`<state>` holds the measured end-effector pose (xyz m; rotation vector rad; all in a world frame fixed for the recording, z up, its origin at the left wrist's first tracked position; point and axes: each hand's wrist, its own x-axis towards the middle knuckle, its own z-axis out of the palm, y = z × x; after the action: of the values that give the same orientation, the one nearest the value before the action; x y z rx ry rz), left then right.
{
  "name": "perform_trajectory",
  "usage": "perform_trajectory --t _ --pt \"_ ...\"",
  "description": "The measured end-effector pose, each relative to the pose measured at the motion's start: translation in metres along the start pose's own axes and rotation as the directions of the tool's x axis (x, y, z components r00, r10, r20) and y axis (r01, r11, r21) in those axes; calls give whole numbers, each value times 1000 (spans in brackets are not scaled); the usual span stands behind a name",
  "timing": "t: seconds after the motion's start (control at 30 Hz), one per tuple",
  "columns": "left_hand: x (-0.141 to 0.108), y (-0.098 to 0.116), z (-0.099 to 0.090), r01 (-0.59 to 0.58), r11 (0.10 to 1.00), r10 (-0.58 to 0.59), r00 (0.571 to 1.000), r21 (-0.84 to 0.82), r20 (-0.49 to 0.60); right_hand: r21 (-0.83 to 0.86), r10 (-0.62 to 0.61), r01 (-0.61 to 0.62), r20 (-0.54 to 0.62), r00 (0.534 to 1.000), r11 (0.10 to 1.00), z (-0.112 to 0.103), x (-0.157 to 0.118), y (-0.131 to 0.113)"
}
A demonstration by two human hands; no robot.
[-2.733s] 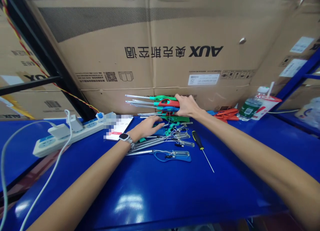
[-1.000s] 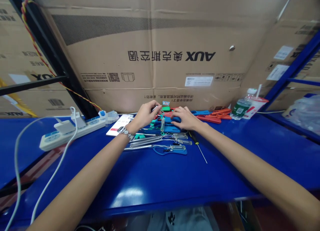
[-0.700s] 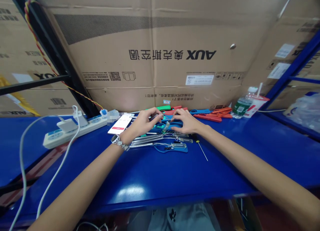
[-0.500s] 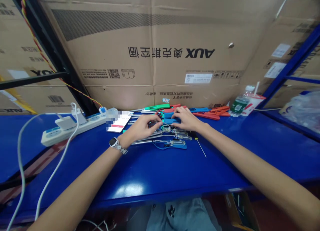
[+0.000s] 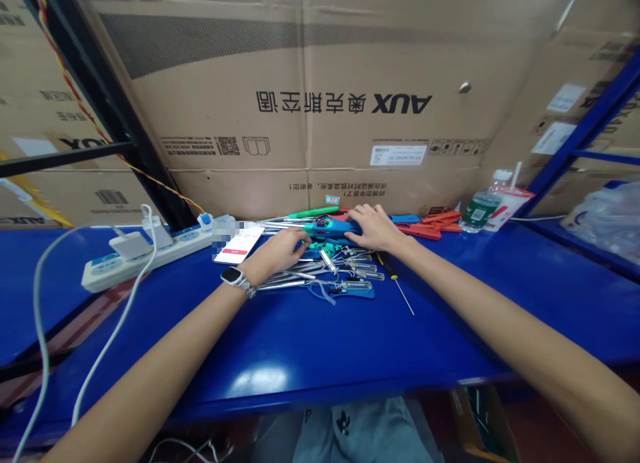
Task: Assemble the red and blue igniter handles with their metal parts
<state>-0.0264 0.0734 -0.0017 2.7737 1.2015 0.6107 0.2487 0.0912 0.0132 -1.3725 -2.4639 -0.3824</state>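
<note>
A blue long-necked lighter (image 5: 334,227) lies crosswise between my hands above the pile. My left hand (image 5: 283,251) has its fingers bent around the front end, by the metal tube. At the other end, my right hand (image 5: 374,231) holds the blue handle with its thumb and fingers. Nearer to me lie several opened lighters with long metal tubes (image 5: 280,284), clear fuel tanks (image 5: 356,286) and thin wires; one rests in a blue half-shell (image 5: 369,293). A small silvery piece (image 5: 329,261) lies loose among them. Behind is a green lighter (image 5: 315,212).
A screwdriver (image 5: 395,277) lies right of the pile. Orange-red handles (image 5: 435,224), a bottle (image 5: 479,209) and a cup (image 5: 507,206) are at the back right. A phone (image 5: 240,243) and a power strip (image 5: 110,273) with white cables are left. A cardboard box (image 5: 320,63) stands behind.
The blue lighter now shows whole between my hands, slightly farther back. My left hand has shifted a little left, and the silvery piece and a clear strip have come into view.
</note>
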Motion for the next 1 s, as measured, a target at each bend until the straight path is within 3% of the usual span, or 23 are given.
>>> perform_trajectory --t 0.13,0.37,0.7,1.0 --pt "16 -18 3 16 1000 -16 1000 19 6 -3 -78 79 80 994 997 2 3 1" --pt "33 -18 8 3 1000 -3 1000 3 -28 -88 -55 72 187 981 993 -3 18 -5" --pt "36 -27 8 37 999 -33 994 37 -104 -110 77 -64 112 991 992 1 43 5" --pt "41 -23 5 54 998 -53 998 -17 33 70 15 -33 246 969 997 -5 44 9"
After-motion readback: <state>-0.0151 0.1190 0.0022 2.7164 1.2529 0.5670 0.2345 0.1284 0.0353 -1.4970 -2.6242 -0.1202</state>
